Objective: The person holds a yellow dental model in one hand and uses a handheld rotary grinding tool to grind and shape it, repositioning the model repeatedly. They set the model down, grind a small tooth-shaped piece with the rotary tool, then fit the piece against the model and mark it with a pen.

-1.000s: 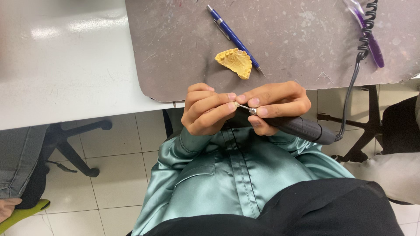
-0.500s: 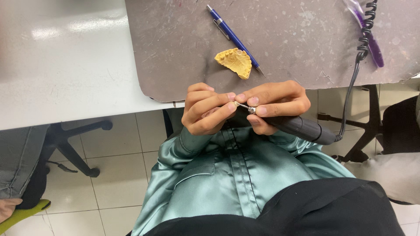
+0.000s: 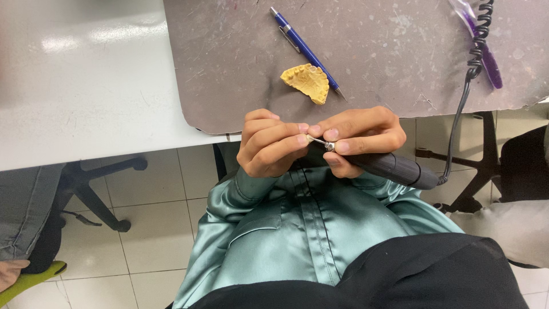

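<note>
My right hand grips a dark grey rotary handpiece, its metal tip pointing left. My left hand pinches that thin tip between thumb and fingertips; whatever small piece it holds is hidden by the fingers. Both hands hover just off the table's front edge, above my green satin shirt. A yellow dental cast lies on the grey mat just beyond the hands, next to a blue pen.
A black coiled cord runs from the handpiece up over the mat, past a purple tool at the far right. A white table extends left. A chair base and another person's leg are at the left.
</note>
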